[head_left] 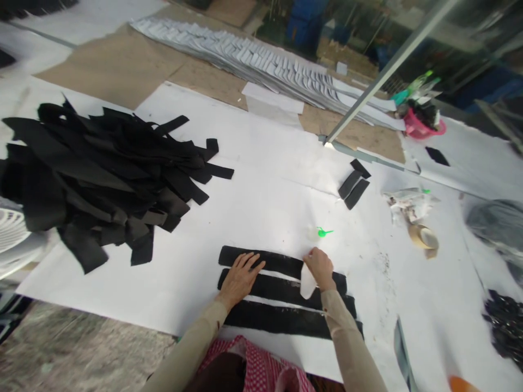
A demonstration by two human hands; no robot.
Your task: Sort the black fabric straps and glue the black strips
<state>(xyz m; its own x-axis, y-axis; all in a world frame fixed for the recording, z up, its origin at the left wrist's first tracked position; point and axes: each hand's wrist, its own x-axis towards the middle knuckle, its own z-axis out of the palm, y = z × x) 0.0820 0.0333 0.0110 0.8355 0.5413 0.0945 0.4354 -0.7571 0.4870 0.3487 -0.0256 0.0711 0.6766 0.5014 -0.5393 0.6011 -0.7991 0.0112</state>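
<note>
Three long black fabric-like strips lie side by side on the white table covering, running across in front of me. My left hand rests flat on the upper two strips near their left end, its fingers spread. Toward the right end of the strips, my right hand is closed, fingertips down over the top strip. A small white object with a rounded end shows beside its fingers; whether it is a bottle or a cloth I cannot tell. Just beyond this hand lies a small bright green piece.
A large heap of black strips covers the left. Short black pieces, a tape roll and a crumpled bag lie to the right. A metal pole rises behind, near white layered sheets and a pink basket.
</note>
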